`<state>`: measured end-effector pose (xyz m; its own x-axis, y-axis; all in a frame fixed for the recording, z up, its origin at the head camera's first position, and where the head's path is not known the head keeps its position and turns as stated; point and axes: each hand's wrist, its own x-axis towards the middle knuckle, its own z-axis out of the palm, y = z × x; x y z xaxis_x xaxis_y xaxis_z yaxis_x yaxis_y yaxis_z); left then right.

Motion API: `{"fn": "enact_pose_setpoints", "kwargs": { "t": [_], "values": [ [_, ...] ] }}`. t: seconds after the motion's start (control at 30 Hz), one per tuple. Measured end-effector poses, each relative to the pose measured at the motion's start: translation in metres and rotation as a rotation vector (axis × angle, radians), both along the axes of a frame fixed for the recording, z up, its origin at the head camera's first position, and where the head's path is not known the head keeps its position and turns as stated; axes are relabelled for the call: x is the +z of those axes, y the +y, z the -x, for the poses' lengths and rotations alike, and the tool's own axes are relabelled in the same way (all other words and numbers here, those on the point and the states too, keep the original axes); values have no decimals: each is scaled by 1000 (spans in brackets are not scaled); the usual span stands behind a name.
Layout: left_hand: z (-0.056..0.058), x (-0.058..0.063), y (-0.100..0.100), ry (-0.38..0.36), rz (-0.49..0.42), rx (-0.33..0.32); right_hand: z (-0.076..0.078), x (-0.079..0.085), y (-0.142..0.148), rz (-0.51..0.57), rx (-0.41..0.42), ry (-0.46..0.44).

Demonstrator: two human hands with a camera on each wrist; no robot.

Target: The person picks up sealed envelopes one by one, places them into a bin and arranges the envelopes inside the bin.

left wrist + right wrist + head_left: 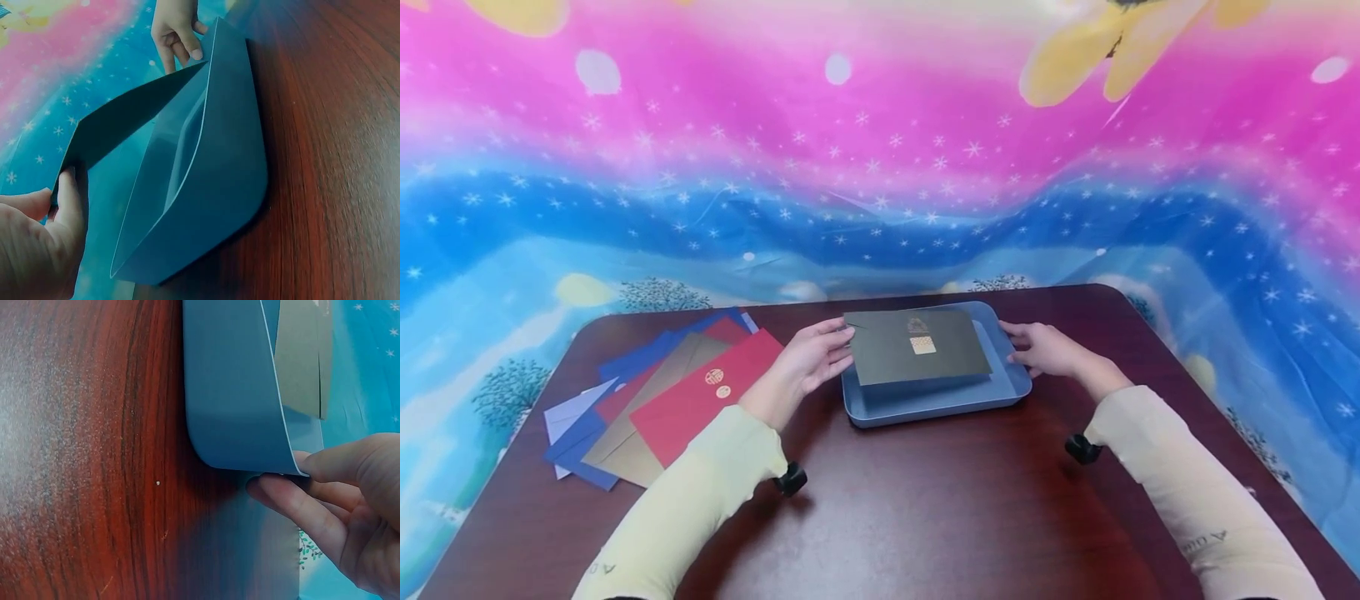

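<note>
A dark green envelope (887, 354) with gold print is tilted over a blue-grey tray (936, 403). My left hand (812, 357) pinches its left edge between thumb and fingers, as the left wrist view also shows. In that view the raised side of the envelope (119, 115) stands above the tray's rim, and its far end dips inside the walls. At the tray's right end, my right hand (1051, 352) grips the rim. The right wrist view has the thumb inside the wall and the fingers (300, 509) outside and under the corner.
To the left, a fanned pile holds a red envelope (707, 392) with gold emblems on top, a brown envelope (632, 442), and several blue and red ones. All lies on a dark brown wooden table (917, 508). A patterned cloth (880, 167) hangs behind it.
</note>
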<state>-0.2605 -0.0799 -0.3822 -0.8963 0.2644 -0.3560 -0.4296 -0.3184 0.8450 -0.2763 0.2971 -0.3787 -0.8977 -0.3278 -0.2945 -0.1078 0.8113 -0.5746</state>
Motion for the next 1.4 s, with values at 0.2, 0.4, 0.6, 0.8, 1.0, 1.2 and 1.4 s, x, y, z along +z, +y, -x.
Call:
{"fn": "enact_pose_setpoints", "kwargs": {
  "t": [0.2, 0.4, 0.6, 0.8, 1.0, 1.2, 1.4],
  "values": [
    [1, 0, 10, 3, 14, 17, -1, 2, -1, 4, -3, -3],
    [0, 2, 15, -4, 13, 21, 2, 1, -4, 1, 5, -5],
    [-1, 7, 17, -40, -1, 20, 4, 1, -5, -6, 0, -7],
    [-6, 12, 17, -77, -16, -5, 2, 5, -7, -23, -4, -7],
    [-13, 18, 21, -58, 9, -45, 2, 4, -6, -36, -6, -10],
    [-18, 23, 18, -26, 28, -60, 1, 3, -7, -43, 8, -17],
    [-19, 29, 7, 13, 20, -74, -1, 2, -7, -52, 4, -17]
  ]
}}
